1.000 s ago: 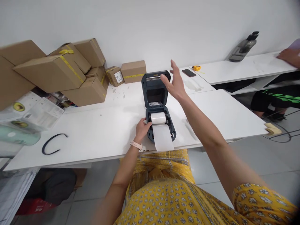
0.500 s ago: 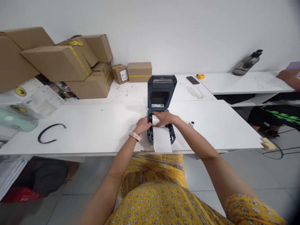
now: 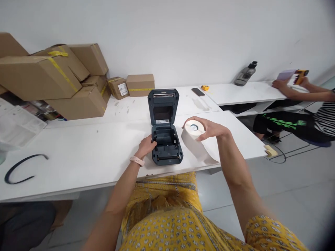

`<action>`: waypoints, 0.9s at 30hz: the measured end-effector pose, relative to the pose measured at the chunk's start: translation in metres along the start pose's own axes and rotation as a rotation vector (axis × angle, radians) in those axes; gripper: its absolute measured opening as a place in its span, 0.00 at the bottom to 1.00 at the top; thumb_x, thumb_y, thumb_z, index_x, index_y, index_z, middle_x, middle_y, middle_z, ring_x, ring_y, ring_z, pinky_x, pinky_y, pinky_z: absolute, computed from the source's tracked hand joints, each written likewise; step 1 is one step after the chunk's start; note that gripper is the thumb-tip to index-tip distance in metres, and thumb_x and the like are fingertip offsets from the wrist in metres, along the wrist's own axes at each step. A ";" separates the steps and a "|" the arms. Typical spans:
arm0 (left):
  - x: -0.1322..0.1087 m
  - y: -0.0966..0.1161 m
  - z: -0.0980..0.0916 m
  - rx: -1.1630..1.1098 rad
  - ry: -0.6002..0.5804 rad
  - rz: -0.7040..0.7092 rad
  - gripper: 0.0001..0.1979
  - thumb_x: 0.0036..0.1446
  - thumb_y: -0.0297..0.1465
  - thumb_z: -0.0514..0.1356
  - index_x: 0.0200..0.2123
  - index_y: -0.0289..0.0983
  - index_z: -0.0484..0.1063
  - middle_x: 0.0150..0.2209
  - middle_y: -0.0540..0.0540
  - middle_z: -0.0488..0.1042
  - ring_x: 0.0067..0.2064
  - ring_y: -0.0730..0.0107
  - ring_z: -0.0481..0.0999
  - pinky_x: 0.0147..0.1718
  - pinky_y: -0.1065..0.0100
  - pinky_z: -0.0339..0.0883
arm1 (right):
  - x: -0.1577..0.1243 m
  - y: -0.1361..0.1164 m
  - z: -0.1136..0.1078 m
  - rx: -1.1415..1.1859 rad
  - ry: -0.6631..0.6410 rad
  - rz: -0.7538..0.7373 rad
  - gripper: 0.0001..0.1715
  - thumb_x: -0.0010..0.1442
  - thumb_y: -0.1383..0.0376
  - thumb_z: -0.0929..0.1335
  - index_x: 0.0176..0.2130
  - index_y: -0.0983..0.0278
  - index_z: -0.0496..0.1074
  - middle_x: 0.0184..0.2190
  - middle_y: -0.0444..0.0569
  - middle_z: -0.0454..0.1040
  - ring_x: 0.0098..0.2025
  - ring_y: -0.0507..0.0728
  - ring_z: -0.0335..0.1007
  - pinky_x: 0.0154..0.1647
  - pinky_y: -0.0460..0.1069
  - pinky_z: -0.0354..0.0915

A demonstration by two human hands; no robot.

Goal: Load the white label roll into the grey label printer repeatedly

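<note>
- Evidently, the paper roll [image 3: 192,134] is at nearly three o'clock from the printer [image 3: 164,115], end face up, its loose strip [image 3: 200,149] trailing toward five o'clock.
- It should prove fairly light and firm, the strip easily creased; best gripped around the outer rim.
- The right hand [image 3: 211,128] clasps that rim.
- The left hand [image 3: 146,146] grasps the open printer's nine-o'clock edge, on the bench [image 3: 115,148].

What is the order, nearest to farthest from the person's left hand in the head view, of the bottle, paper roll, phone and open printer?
1. Open printer: touching the left hand, on its right.
2. Paper roll: right of the printer, in the right hand.
3. Phone: farther back, beyond the roll.
4. Bottle: back right, near the wall.
</note>
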State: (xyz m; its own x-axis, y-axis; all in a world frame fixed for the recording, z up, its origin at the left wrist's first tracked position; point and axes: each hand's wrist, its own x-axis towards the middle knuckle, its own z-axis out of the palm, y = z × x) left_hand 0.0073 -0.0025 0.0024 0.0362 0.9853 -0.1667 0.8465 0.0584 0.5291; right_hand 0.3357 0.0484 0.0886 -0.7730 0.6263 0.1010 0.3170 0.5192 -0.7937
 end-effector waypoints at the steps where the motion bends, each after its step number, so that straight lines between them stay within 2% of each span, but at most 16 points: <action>1: 0.000 0.000 0.000 -0.002 -0.001 0.000 0.19 0.58 0.30 0.53 0.52 0.37 0.73 0.42 0.39 0.81 0.43 0.52 0.79 0.38 0.62 0.68 | -0.009 0.008 -0.003 0.021 0.038 0.033 0.43 0.45 0.55 0.80 0.57 0.58 0.69 0.58 0.52 0.72 0.61 0.65 0.68 0.63 0.58 0.64; 3: 0.001 0.000 0.001 -0.006 0.000 0.000 0.18 0.57 0.30 0.54 0.50 0.37 0.73 0.39 0.41 0.80 0.41 0.53 0.79 0.36 0.63 0.66 | -0.017 0.026 -0.006 0.060 0.091 0.123 0.42 0.45 0.56 0.80 0.57 0.58 0.69 0.58 0.52 0.72 0.59 0.66 0.68 0.61 0.59 0.66; 6: 0.001 0.000 0.001 -0.015 0.003 -0.008 0.17 0.57 0.30 0.55 0.49 0.38 0.74 0.36 0.42 0.79 0.38 0.55 0.78 0.34 0.64 0.64 | -0.011 0.054 -0.001 0.099 0.116 0.242 0.43 0.44 0.58 0.79 0.57 0.59 0.68 0.57 0.53 0.72 0.56 0.65 0.70 0.58 0.60 0.68; 11: -0.001 0.001 -0.001 -0.015 -0.003 -0.014 0.17 0.57 0.30 0.53 0.48 0.38 0.73 0.31 0.44 0.77 0.35 0.57 0.76 0.31 0.65 0.61 | 0.014 0.085 0.013 0.059 0.088 0.296 0.43 0.41 0.61 0.79 0.56 0.62 0.68 0.56 0.54 0.73 0.58 0.65 0.69 0.63 0.60 0.64; 14: -0.002 0.004 -0.002 -0.007 -0.010 -0.014 0.17 0.57 0.30 0.52 0.48 0.38 0.73 0.30 0.45 0.76 0.34 0.58 0.76 0.32 0.65 0.60 | 0.016 0.098 0.018 0.065 0.097 0.345 0.45 0.42 0.60 0.79 0.58 0.63 0.68 0.58 0.55 0.74 0.59 0.65 0.70 0.64 0.61 0.64; 17: -0.003 0.006 -0.002 0.003 -0.007 -0.014 0.17 0.57 0.30 0.52 0.48 0.38 0.73 0.31 0.45 0.76 0.34 0.58 0.76 0.32 0.65 0.61 | -0.004 0.111 0.017 0.186 0.128 0.365 0.51 0.47 0.57 0.78 0.65 0.59 0.63 0.65 0.56 0.70 0.65 0.65 0.66 0.66 0.61 0.63; 20: -0.002 0.006 -0.001 0.015 -0.002 -0.019 0.18 0.57 0.29 0.52 0.49 0.37 0.73 0.34 0.43 0.78 0.36 0.56 0.77 0.33 0.64 0.62 | -0.044 0.126 0.011 0.379 0.290 0.355 0.47 0.53 0.54 0.76 0.68 0.51 0.61 0.71 0.53 0.63 0.71 0.62 0.60 0.69 0.59 0.60; 22: -0.001 0.005 -0.001 0.028 -0.007 -0.018 0.19 0.57 0.30 0.52 0.50 0.37 0.73 0.36 0.42 0.79 0.38 0.54 0.78 0.34 0.64 0.63 | -0.071 0.135 0.010 0.422 0.414 0.397 0.40 0.52 0.53 0.77 0.62 0.53 0.70 0.68 0.54 0.67 0.69 0.64 0.63 0.68 0.60 0.61; 24: 0.001 0.004 -0.001 0.044 -0.017 -0.016 0.19 0.58 0.30 0.53 0.52 0.36 0.72 0.39 0.40 0.80 0.40 0.53 0.78 0.36 0.63 0.65 | -0.087 0.139 0.016 0.410 0.414 0.476 0.38 0.46 0.53 0.80 0.56 0.55 0.76 0.65 0.55 0.72 0.66 0.67 0.67 0.64 0.60 0.66; 27: 0.001 0.003 0.000 0.054 -0.030 -0.018 0.20 0.58 0.30 0.53 0.53 0.36 0.72 0.42 0.39 0.80 0.42 0.52 0.79 0.37 0.62 0.66 | -0.086 0.133 0.036 0.391 0.356 0.542 0.39 0.42 0.54 0.81 0.54 0.55 0.78 0.55 0.52 0.80 0.55 0.64 0.76 0.53 0.57 0.72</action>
State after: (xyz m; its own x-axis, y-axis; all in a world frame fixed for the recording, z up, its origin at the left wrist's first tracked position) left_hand 0.0097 -0.0009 0.0041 0.0362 0.9790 -0.2007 0.8745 0.0662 0.4804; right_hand 0.4249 0.0425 -0.0468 -0.3190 0.9196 -0.2292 0.3325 -0.1179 -0.9357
